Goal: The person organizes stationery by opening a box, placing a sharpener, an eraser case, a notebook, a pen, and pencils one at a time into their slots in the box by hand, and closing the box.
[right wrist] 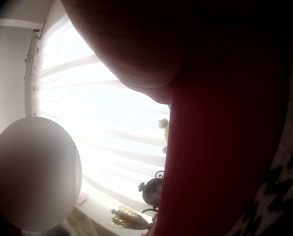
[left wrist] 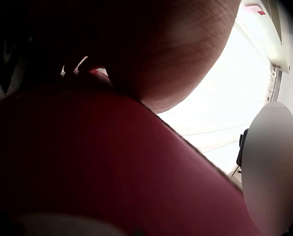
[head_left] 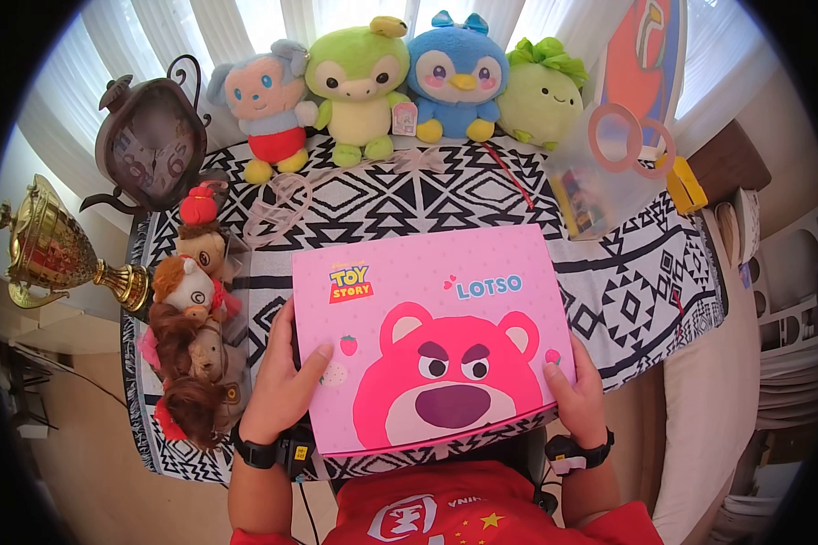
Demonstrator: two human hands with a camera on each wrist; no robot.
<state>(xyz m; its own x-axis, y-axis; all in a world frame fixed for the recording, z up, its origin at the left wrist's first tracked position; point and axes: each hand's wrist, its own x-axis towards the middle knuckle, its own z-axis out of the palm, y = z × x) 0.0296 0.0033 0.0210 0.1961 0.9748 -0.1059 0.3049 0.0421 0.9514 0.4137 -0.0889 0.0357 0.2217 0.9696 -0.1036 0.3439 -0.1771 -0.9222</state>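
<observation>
A pink cardboard gift box (head_left: 427, 341) with a bear face and the words Toy Story and Lotso on its lid is held between both hands at the table's near edge. My left hand (head_left: 284, 381) grips its left side, thumb lying on the lid. On the opposite side my right hand (head_left: 580, 395) holds it the same way, its thumb over the right edge. Fingers under the sides are mostly hidden in the head view. Dark red box walls fill much of the left wrist view (left wrist: 102, 157) and the right wrist view (right wrist: 210, 162).
Plush toys (head_left: 359, 91) line the back of the patterned tablecloth (head_left: 600, 272). A clock (head_left: 150, 145), a gold trophy (head_left: 50, 250) and several small dolls (head_left: 195, 341) stand left. Beyond the box lies a clear pink-edged item (head_left: 282, 209); a translucent bag (head_left: 600, 182) is at back right.
</observation>
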